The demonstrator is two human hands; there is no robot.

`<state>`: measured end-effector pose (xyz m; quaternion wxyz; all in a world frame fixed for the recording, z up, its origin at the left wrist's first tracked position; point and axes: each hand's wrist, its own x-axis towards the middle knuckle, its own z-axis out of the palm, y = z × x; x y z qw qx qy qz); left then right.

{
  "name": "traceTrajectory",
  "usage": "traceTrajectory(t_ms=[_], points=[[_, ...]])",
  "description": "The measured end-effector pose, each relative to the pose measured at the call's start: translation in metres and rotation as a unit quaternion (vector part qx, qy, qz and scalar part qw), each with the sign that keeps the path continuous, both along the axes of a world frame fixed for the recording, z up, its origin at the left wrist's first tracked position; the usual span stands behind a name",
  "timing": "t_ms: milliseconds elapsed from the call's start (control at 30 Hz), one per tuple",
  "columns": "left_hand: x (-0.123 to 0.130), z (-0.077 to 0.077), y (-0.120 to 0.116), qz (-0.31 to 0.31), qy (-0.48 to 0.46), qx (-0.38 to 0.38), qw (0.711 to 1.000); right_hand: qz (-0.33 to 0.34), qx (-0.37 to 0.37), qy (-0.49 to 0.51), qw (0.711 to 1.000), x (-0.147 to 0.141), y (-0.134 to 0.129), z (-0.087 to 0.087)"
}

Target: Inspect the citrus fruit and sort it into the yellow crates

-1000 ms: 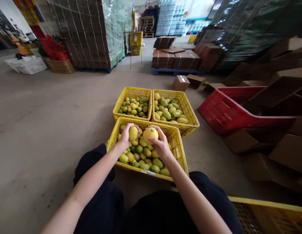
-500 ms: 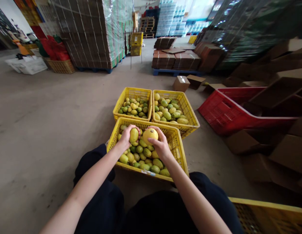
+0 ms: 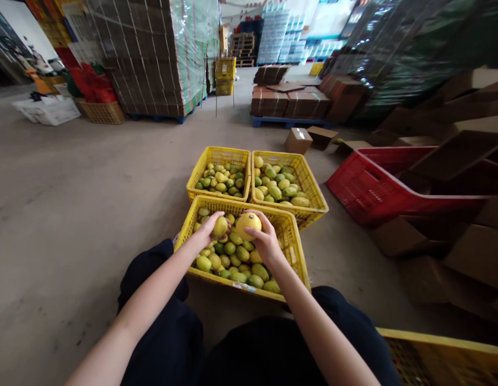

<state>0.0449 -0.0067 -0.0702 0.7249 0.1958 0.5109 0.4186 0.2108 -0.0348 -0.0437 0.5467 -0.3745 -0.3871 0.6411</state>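
Note:
My left hand (image 3: 207,228) is closed around a greenish-yellow oval fruit (image 3: 220,228). Just beside it, my right hand (image 3: 268,237) grips a larger, rounder yellow fruit (image 3: 247,226), its stem end facing up. The two fruits are held apart from each other, above a yellow plastic crate (image 3: 300,262) between my knees. Inside that crate lie several yellow and green fruits (image 3: 229,247), partly hidden by my hands and forearms.
Behind stand two yellow crates of similar fruit, one left (image 3: 192,177) and one right (image 3: 319,201). A red crate (image 3: 353,185) sits to the right among cardboard boxes (image 3: 480,254). Another yellow crate (image 3: 441,339) shows at lower right. Flattened cardboard is stacked on a blue pallet (image 3: 268,122).
My left hand has dropped slightly and tilted its fruit a little. The right hand keeps its fruit in nearly the same place. The view has shifted very slightly.

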Motion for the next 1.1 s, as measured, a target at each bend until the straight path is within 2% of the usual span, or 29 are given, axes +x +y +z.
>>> traceTrajectory(t_ms=[100, 200, 267, 333, 433, 467, 500, 533, 600, 667, 767, 833, 933, 967, 1100], points=[[0.013, -0.017, -0.017, -0.141, 0.119, -0.034, 0.982, -0.021, -0.033, 0.027, 0.999, 0.002, 0.002, 0.004], [0.03, -0.033, -0.036, -0.241, 0.148, -0.084, 0.955, -0.039, -0.065, 0.048, 0.996, 0.007, 0.004, 0.007], [0.034, -0.037, -0.035, -0.273, 0.162, -0.103, 0.943, -0.044, -0.071, 0.042, 0.996, 0.011, 0.005, 0.008], [0.025, -0.031, -0.018, -0.253, 0.165, -0.082, 0.95, -0.041, -0.062, 0.029, 0.997, 0.015, 0.004, 0.01], [-0.01, -0.007, 0.024, -0.145, 0.155, 0.002, 0.977, -0.033, -0.048, 0.013, 0.998, 0.018, 0.001, 0.011], [-0.025, 0.002, 0.036, -0.088, 0.16, 0.025, 0.983, -0.031, -0.049, 0.01, 0.998, 0.018, 0.0, 0.011], [-0.038, 0.01, 0.046, 0.005, 0.149, 0.054, 0.987, -0.03, -0.052, 0.009, 0.998, 0.018, -0.001, 0.011], [-0.048, 0.017, 0.052, 0.072, 0.167, 0.075, 0.98, -0.03, -0.056, 0.007, 0.998, 0.018, -0.001, 0.011], [-0.06, 0.027, 0.054, 0.094, 0.222, 0.099, 0.965, -0.029, -0.069, 0.003, 0.997, 0.017, -0.001, 0.01], [-0.057, 0.03, 0.045, -0.003, 0.301, 0.117, 0.946, -0.025, -0.086, -0.011, 0.996, 0.017, 0.001, 0.007], [-0.042, 0.029, 0.025, -0.163, 0.403, 0.149, 0.888, -0.002, -0.112, -0.075, 0.991, 0.014, 0.005, -0.003], [-0.036, 0.029, 0.011, -0.262, 0.518, 0.166, 0.797, 0.043, -0.127, -0.165, 0.977, 0.011, 0.005, -0.015], [-0.036, 0.03, -0.003, -0.402, 0.643, 0.149, 0.634, 0.125, -0.158, -0.279, 0.939, 0.003, -0.003, -0.042], [-0.038, 0.031, -0.006, -0.437, 0.655, 0.137, 0.601, 0.145, -0.175, -0.292, 0.929, 0.0, -0.008, -0.054], [-0.047, 0.035, -0.01, -0.477, 0.641, 0.136, 0.586, 0.242, -0.305, -0.307, 0.868, -0.012, -0.022, -0.095]])
